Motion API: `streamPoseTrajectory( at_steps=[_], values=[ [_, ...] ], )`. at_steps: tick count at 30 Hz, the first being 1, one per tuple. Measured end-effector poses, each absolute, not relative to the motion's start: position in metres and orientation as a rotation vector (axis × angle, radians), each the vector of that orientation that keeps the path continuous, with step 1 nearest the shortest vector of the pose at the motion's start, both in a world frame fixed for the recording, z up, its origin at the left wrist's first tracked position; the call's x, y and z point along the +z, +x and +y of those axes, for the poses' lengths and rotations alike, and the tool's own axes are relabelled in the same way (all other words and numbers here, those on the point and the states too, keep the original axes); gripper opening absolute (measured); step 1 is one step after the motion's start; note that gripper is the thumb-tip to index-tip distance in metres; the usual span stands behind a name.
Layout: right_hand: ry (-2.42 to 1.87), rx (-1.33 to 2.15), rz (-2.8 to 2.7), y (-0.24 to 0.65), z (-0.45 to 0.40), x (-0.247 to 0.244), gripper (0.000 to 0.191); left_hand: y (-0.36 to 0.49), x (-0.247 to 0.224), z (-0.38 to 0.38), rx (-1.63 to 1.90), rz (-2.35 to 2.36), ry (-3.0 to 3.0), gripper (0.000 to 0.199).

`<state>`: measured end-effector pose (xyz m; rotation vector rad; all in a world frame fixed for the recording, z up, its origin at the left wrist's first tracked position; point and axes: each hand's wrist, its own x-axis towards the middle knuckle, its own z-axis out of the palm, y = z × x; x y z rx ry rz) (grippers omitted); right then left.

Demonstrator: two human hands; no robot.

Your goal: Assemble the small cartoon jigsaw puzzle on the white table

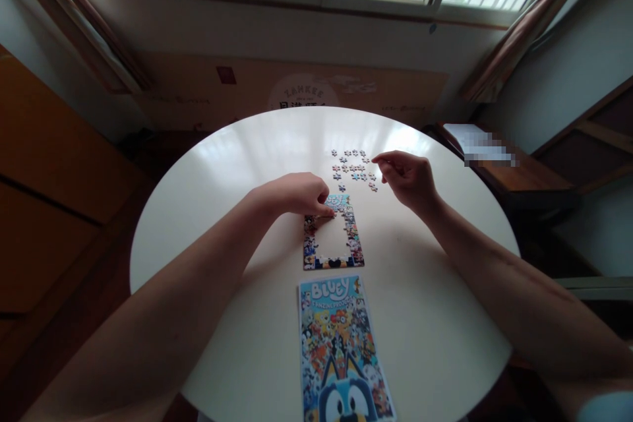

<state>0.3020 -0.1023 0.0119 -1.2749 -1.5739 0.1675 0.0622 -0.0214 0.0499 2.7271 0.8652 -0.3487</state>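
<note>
A partly assembled jigsaw puzzle (355, 247) lies flat on the table, its border joined around a bare middle. My left hand (304, 192) rests over its upper left part, fingers curled and thumb tip touching the inner edge near the top. Whatever may be between those fingers is hidden. Beyond the puzzle, several loose jigsaw pieces (345, 169) are spread in rough rows. Beside their right end is my right hand (408, 178), index finger stretched toward them and thumb apart from it, with nothing visible in its grasp.
A colourful Bluey picture sheet (339, 336) lies on the round white table (198, 211), nearer me than the puzzle. To the right stands a wooden side table (524, 175) with white paper on it (475, 142). Windows and a wall are beyond the far rim.
</note>
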Motion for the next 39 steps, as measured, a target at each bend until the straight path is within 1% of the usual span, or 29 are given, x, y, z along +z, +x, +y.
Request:
streamPoseTrajectory(
  at_steps=[4,9,12,16,21,31,39],
  values=[
    [-1.246,0.232,-1.431,0.301,-0.1,0.013,0.022,0.062,0.053,-0.024,-0.325,0.835,2.717,0.03],
    [-1.137,0.499,-1.0,0.308,-0.092,0.015,0.023,0.059,0.049,-0.023,-0.29,0.792,2.641,0.023],
    [-1.089,0.62,-0.768,0.317,-0.087,0.015,0.021,0.058,0.045,-0.02,-0.266,0.764,2.604,0.026],
    [-1.075,0.694,-0.594,0.326,-0.081,0.011,0.02,0.057,0.04,-0.017,-0.233,0.75,2.574,0.03],
    [-1.074,0.756,-0.511,0.331,-0.077,0.005,0.024,0.055,0.038,-0.012,-0.185,0.783,2.526,0.026],
    [-1.065,0.804,-0.513,0.326,-0.074,0.005,0.026,0.059,0.048,-0.025,-0.203,0.791,2.561,0.012],
    [-1.06,0.795,-0.565,0.325,-0.074,0.005,0.024,0.062,0.048,-0.03,-0.201,0.796,2.601,0.016]
  ],
)
